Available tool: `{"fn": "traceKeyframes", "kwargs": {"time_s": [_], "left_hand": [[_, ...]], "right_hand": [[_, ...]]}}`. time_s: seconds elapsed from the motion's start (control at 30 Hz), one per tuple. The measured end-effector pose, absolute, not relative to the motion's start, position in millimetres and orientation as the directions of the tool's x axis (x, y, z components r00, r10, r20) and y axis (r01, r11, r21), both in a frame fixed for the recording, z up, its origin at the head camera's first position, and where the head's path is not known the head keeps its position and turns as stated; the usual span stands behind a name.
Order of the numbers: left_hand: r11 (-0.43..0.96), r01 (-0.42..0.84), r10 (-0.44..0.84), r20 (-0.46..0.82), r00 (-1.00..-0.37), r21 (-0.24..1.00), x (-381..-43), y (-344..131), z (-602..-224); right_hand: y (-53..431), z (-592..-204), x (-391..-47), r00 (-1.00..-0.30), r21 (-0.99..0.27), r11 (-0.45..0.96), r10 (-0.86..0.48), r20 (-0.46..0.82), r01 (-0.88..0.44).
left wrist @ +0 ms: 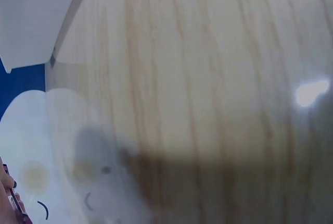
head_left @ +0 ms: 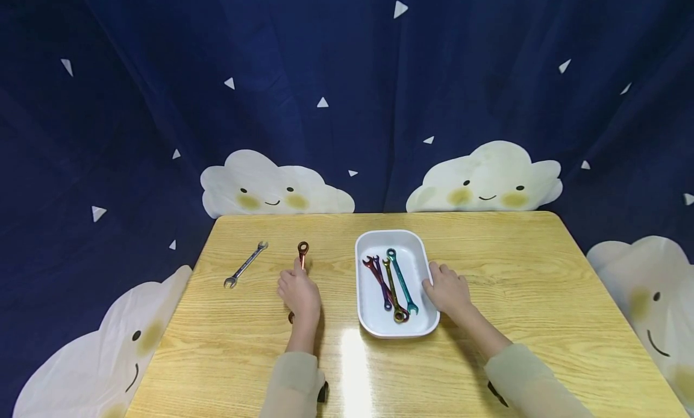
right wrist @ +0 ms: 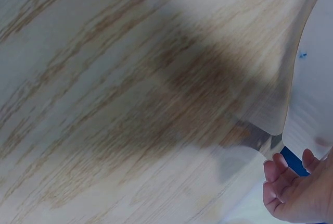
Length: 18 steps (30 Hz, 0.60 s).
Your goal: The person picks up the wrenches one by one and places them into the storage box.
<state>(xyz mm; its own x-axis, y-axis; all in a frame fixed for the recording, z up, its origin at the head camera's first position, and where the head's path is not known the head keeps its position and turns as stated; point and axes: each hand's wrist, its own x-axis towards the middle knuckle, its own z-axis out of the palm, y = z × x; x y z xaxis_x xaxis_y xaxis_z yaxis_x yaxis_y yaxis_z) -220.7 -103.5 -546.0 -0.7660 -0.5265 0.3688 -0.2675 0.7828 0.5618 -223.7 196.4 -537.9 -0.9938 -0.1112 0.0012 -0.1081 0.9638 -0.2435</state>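
My left hand (head_left: 300, 293) grips a copper-red combination wrench (head_left: 303, 249) around its middle. Its ring end sticks out beyond the fingers and its other end shows below the hand. At the left wrist view's lower-left edge, part of this dark red wrench (left wrist: 18, 206) appears in the fingers. My right hand (head_left: 449, 290) is at the right rim of a white tray (head_left: 364, 315), fingers loosely bent, thumb by the rim. Inside the tray lie a teal wrench (head_left: 401, 279), a gold wrench (head_left: 393, 288), a purple wrench (head_left: 382, 283) and a red wrench (head_left: 370, 264).
A silver double-ended wrench (head_left: 246, 264) lies on the wooden table (head_left: 509, 267), left of my left hand. Behind the table hangs a dark blue curtain (head_left: 347, 56) with clouds printed on it.
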Motion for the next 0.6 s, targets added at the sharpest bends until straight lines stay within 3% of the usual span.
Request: {"fn": "traceKeyframes", "kwargs": {"time_s": [0.6], "left_hand": [[0.843, -0.156, -0.408, 0.423, -0.809, 0.515, -229, -63, -530]], "right_hand": [[197, -540, -225, -0.994, -0.244, 0.963, -0.113, 0.009, -0.111]]}}
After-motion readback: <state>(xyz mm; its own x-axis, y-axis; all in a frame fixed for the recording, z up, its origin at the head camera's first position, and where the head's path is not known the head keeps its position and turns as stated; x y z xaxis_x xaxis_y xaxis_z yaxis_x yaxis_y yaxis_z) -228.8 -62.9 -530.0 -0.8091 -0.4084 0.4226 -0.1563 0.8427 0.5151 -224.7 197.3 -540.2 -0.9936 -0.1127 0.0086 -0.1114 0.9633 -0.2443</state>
